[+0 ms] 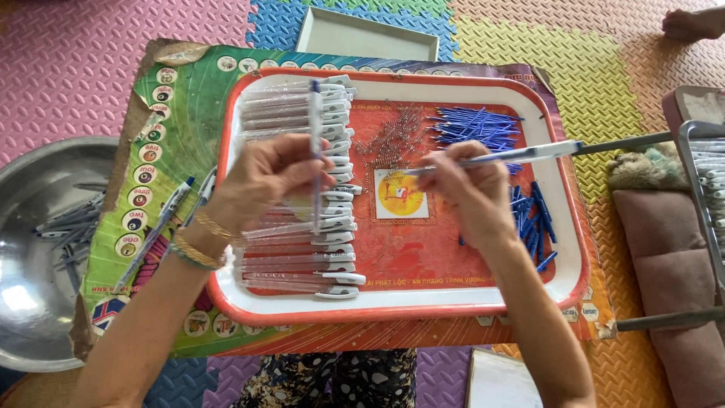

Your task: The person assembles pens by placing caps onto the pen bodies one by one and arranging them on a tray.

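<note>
Overhead, two hands worked over a red-rimmed tray of pen parts.

Nearest, the left hand (pixel 266 175) was curled around an upright clear pen barrel (pixel 316 151), while the right hand (pixel 462 187) pinched a white-tipped pen (pixel 521 156) lying crosswise. The tray (pixel 393 311) carried a row of clear barrels (pixel 298 227) along its left edge, small metal springs (pixel 393 136) at the middle and blue refills (pixel 476 127) toward its far right corner. A steel bowl (pixel 30 227) at the left held more pens.
</note>
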